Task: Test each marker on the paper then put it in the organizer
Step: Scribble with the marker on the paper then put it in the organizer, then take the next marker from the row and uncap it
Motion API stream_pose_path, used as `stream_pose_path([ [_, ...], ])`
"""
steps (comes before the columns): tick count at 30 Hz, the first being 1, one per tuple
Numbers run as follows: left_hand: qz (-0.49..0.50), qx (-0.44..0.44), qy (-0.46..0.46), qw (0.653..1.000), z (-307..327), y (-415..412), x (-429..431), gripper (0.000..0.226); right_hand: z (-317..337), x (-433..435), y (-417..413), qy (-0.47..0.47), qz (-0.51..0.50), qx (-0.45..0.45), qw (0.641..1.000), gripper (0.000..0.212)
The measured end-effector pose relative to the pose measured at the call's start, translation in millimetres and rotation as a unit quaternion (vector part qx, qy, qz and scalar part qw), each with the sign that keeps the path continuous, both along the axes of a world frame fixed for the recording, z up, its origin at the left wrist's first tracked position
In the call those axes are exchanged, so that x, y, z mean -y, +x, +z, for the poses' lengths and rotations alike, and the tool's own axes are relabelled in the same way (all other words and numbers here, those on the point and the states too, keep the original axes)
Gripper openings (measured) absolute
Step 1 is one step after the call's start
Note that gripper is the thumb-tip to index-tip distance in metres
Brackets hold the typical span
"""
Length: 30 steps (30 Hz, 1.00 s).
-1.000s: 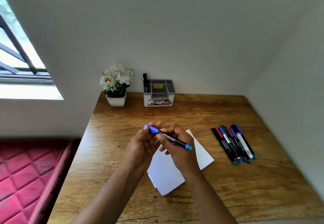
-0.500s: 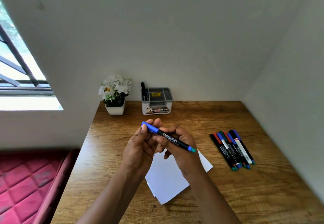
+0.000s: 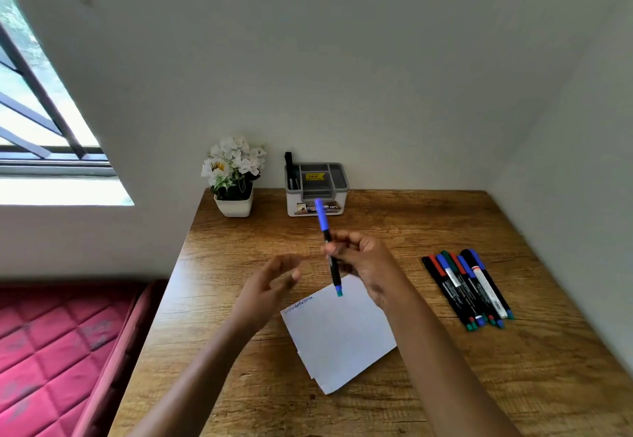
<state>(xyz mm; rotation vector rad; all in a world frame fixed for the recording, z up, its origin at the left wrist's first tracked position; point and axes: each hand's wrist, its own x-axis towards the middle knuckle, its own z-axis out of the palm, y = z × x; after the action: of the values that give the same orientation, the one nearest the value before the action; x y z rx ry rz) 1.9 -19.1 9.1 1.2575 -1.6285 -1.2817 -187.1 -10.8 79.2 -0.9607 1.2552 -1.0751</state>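
Daylight comes from a barred window on the far left, above a red quilted mattress (image 3: 51,351) that lies beside the brown wooden counter (image 3: 428,224). At the back of the counter stands a white pot of white flowers (image 3: 234,178). Nearer the person, the left hand (image 3: 270,284) hovers above the wood with its grip spread, touching nothing. Against the wall sits a grey-and-white plastic organizer (image 3: 343,185), with one black marker (image 3: 289,167) upright in its leftmost compartment. In front of it is the black-barrelled marker with the blue cap (image 3: 327,234), held steeply in the air: its capped end points up towards the organizer and its blue-green tail hangs over the far corner of the white folded paper (image 3: 342,337). A line of scribbles runs along the paper's far left edge. The right hand (image 3: 368,262) has its grip pinching the barrel at mid-length. Well apart to the right, a row of capped black markers (image 3: 467,287) lies side by side. With the cap on and marks already on the sheet, this marker looks tested and due for the organizer. The next move calls for reaching forward and lowering it, tail first, into a free compartment without tipping the light box.
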Motion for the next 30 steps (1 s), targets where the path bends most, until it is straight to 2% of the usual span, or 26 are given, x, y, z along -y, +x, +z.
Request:
stream_pose_path([
  [1,-0.024,0.097,-0.027,0.995,-13,8,3,0.035,-1,12,-1,-0.008,-0.021,-0.004,1.0,0.023],
  [3,-0.091,0.273,-0.083,0.954,-34,21,8,0.063,0,41,1,-0.035,-0.049,-0.009,0.998,0.019],
  [5,-0.141,0.368,-0.135,0.909,-44,27,10,0.081,4,74,3,-0.07,-0.071,-0.042,0.994,0.018],
  [8,-0.142,0.379,-0.178,0.897,-50,29,11,0.075,8,128,11,-0.123,-0.096,-0.152,0.976,0.014],
  [12,-0.138,0.387,-0.186,0.893,-56,29,13,0.077,8,176,25,-0.161,-0.112,-0.228,0.954,0.011],
  [15,-0.136,0.397,-0.183,0.889,-58,28,13,0.075,7,193,32,-0.181,-0.11,-0.295,0.932,0.019],
  [23,-0.131,0.402,-0.189,0.886,-60,28,12,0.074,-16,214,41,-0.141,-0.016,-0.433,0.89,0.022],
  [30,-0.131,0.407,-0.192,0.883,-60,28,12,0.07,-26,205,39,-0.134,-0.061,-0.43,0.891,0.015],
])
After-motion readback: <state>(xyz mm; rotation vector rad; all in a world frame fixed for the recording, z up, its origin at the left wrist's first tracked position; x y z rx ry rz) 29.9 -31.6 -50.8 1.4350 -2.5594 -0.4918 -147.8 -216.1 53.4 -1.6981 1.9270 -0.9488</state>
